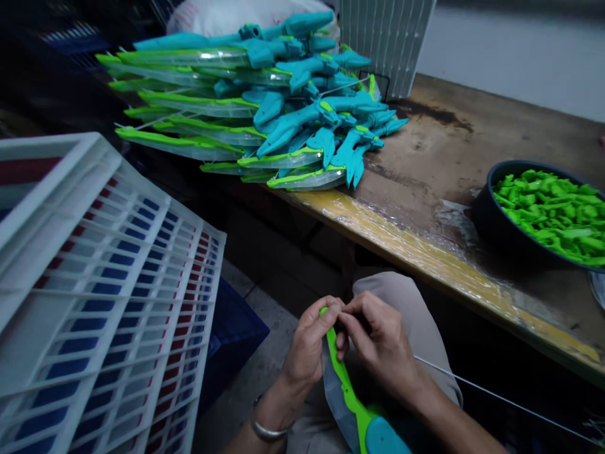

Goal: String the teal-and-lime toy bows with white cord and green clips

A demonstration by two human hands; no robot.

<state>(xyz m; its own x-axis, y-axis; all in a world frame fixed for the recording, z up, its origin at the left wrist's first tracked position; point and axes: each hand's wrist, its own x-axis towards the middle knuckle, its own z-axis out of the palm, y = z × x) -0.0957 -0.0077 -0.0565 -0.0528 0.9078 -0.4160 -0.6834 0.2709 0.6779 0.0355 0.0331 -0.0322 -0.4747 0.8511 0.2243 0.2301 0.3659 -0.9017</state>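
Observation:
My left hand [309,343] is closed round the tip of a toy bow [347,384], which has a bright green frame, a clear plastic limb and a teal grip part at the bottom edge. My right hand [382,340] meets it at that tip, thumb and fingers pinched together. A thin white string [496,394] comes out from behind my right hand and runs off to the lower right. Its end at my fingertips is too small to make out. Both hands are above my lap.
Similar bows [302,107] lie piled on the wooden table [439,157]. A dark round tub [491,221] of small green plastic parts [553,214] stands at the right. White slatted crate [108,302] fills the left side, with a blue crate [236,334] beside it.

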